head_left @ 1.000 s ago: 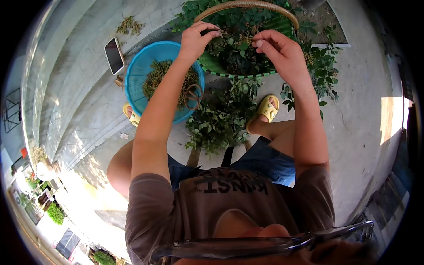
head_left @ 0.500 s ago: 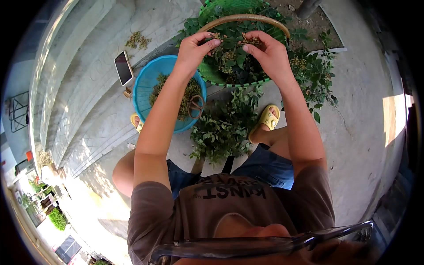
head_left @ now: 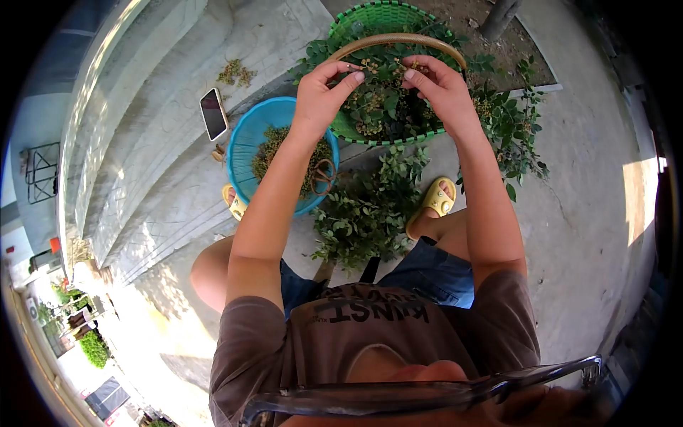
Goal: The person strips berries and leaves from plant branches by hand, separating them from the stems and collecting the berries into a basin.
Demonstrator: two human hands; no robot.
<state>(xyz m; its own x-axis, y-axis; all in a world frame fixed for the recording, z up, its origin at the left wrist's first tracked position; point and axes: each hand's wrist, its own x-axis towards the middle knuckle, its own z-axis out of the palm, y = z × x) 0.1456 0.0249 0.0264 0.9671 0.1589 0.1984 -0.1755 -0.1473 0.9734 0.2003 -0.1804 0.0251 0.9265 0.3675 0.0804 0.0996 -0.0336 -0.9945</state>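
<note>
Seen from the camera on my head, I sit with both arms stretched forward over a green basket [head_left: 377, 16] packed with leafy stems and clusters of small berries, its brown handle [head_left: 398, 38] arching past my fingers. My right hand [head_left: 442, 91] has thumb and forefinger pinched together on a small berry sprig [head_left: 418, 69], held above the basket's contents. Level with it and a short gap away, my left hand [head_left: 320, 92] brings thumb and forefinger nearly tip to tip; the detail there is too small for me to tell whether they have hold of a stem. Below my left wrist, a blue basin [head_left: 244, 153] contains a heap of picked clusters [head_left: 274, 156], with brown loops [head_left: 325, 176] lying at its right side. Beside the basin, a phone [head_left: 213, 114] rests on the pale step, near a small pile of clusters [head_left: 235, 72]. Cut leafy branches [head_left: 370, 217] lie on the ground between my feet, which are in yellow sandals [head_left: 441, 199], while more greenery [head_left: 516, 139] spreads right of the basket and a tree trunk [head_left: 500, 19] stands beyond it.
</note>
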